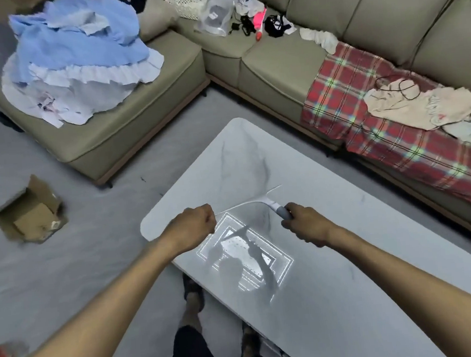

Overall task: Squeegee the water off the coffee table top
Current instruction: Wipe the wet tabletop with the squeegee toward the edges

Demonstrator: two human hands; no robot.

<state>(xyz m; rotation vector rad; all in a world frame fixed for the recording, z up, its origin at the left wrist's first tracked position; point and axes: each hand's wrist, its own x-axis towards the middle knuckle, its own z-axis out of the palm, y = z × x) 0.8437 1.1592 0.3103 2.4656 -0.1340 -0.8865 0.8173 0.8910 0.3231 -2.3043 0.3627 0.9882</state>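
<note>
Right hand [303, 226] clamped on the squeegee [258, 202] handle. Left hand [189, 228] curled at the blade's left tip, apparently pinching it. Squeegee lay across the counter [350, 296] toward its far end; blade contact unclear. Water [234, 246] beaded just nearer the person. Risks: uneven two-hand pressure could tilt the blade and leave streaks; pulling off the near edge would dump water on the floor [67, 276].

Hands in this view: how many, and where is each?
2. The left hand is curled at the left blade tip of the squeegee, seemingly pinching it; the right hand grips its grey handle. Both are above the coffee table. None hidden.
</note>
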